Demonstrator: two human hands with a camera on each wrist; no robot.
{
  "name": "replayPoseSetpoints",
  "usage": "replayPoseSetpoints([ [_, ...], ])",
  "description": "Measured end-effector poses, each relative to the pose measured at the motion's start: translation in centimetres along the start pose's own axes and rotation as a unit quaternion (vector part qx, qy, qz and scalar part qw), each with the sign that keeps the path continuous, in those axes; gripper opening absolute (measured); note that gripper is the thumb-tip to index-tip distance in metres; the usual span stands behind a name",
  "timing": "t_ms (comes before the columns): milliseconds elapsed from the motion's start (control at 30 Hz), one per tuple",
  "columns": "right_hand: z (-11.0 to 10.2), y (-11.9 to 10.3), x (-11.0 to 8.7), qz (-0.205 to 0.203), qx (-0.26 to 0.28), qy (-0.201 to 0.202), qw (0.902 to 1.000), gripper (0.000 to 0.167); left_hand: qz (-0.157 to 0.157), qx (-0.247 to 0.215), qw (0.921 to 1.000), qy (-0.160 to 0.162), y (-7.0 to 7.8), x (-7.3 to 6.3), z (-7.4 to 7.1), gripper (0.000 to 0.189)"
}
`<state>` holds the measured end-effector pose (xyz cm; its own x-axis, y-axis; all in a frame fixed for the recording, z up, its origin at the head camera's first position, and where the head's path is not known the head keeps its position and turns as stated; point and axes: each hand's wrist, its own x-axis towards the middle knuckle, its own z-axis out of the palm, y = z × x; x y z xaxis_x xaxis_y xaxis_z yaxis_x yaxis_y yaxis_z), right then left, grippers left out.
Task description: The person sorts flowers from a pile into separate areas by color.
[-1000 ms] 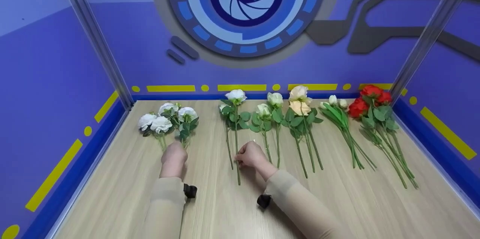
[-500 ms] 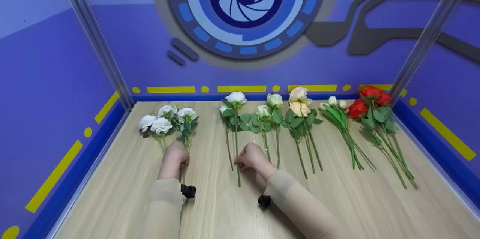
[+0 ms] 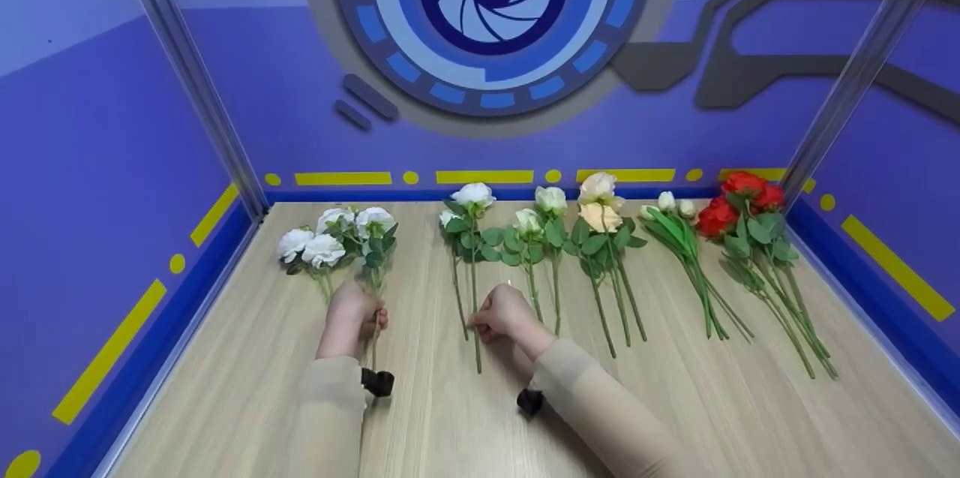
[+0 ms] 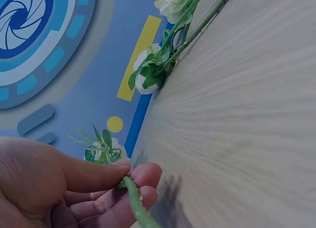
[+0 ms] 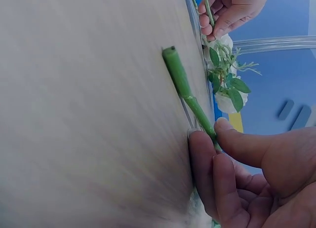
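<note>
In the head view my left hand [image 3: 351,317] pinches the green stem of a white artificial flower [image 3: 375,223], the rightmost of the left group. The left wrist view shows thumb and fingers on that stem [image 4: 136,202]. Several other white blooms [image 3: 322,250] lie just beside it, their stems partly hidden by the hand. My right hand [image 3: 504,313] pinches the stem of a white rose [image 3: 473,195] between thumb and fingertips. The lower end of this stem [image 5: 177,75] juts past the fingers in the right wrist view. A second white-flower stem [image 3: 459,305] lies just left of it.
Pale green roses [image 3: 551,200], peach roses [image 3: 600,217], white tulips [image 3: 667,200] and red roses [image 3: 718,216] lie in a row to the right on the wooden table [image 3: 435,425]. Blue panels [image 3: 247,103] stand at the back and sides.
My left hand has shifted slightly right and turned, so its fingers and the lower stem now show. The held flower's stem has swung a little right. My right hand stays nearly still.
</note>
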<state>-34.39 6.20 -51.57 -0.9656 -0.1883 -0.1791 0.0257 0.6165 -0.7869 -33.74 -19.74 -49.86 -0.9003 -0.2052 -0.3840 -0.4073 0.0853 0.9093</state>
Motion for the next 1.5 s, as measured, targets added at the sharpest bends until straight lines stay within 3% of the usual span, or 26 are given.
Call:
replayPoseSetpoints([
  [100,-0.1,-0.1,0.0,-0.004,-0.006,0.002,1.0,0.022,0.008,-0.011,0.9999,-0.006,0.1,0.1,0.0,0.016],
  [267,-0.1,-0.2,0.1,-0.018,-0.029,0.014,0.9993,0.023,0.026,0.019,0.9995,0.003,0.5,0.2,-0.1,0.026],
  [533,-0.2,-0.9,-0.2,-0.054,-0.087,0.058,0.9931,0.026,0.077,0.102,0.9916,0.021,1.3,-0.3,0.1,0.005],
  [767,0.9,-2.1,-0.8,-0.087,-0.006,0.018,0.996,0.018,0.109,0.098,0.9888,0.024,2.2,-0.7,1.3,0.007],
  [1033,2.9,-3.3,-1.8,-0.143,0.04,-0.018,0.9888,0.014,0.138,0.068,0.9881,0.014,3.0,-1.5,3.3,0.008],
  [1200,4.0,-3.7,-2.2,-0.144,0.096,-0.044,0.9839,0.015,0.154,0.068,0.9858,0.006,3.3,-1.7,4.7,0.006],
  [1300,4.2,-3.7,-2.4,-0.137,0.111,-0.036,0.9837,0.012,0.165,0.07,0.9838,0.005,3.5,-1.9,5.5,0.007],
  [1500,3.9,-3.2,-2.5,-0.148,0.05,0.015,0.9876,0.013,0.173,0.081,0.9816,0.005,3.5,-2.0,7.0,0.01],
])
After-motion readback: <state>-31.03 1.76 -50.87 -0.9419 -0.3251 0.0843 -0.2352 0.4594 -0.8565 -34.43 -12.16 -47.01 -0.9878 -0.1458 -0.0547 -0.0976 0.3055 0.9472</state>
